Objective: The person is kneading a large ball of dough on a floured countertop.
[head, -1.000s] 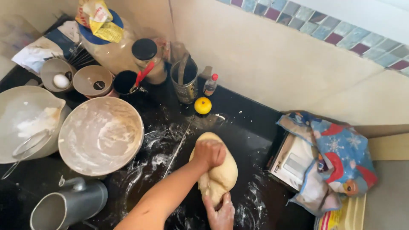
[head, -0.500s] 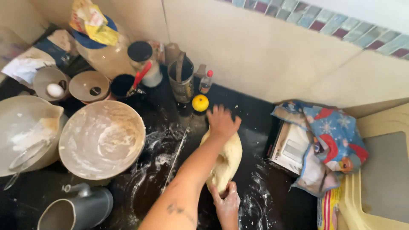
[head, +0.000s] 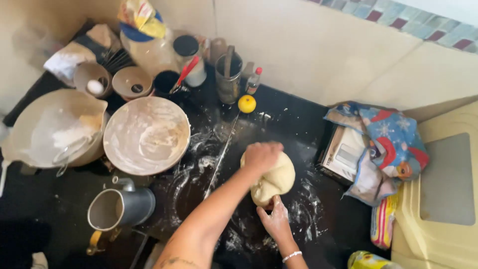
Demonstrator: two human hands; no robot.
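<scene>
Now left hand (head: 262,155) has drawn back atop dough (head: 273,180), palm pressing, fingers curled; right hand (head: 275,222) spread against near end; floured table (head: 209,164).

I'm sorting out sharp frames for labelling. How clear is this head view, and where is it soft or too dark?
Head view: overall soft; left hand motion-blurred on the pale dough lump; right hand clearer; black floured countertop swallows shadow detail, bottom-left corner nearly black; cream wall tiles evenly lit, no glare.
</scene>
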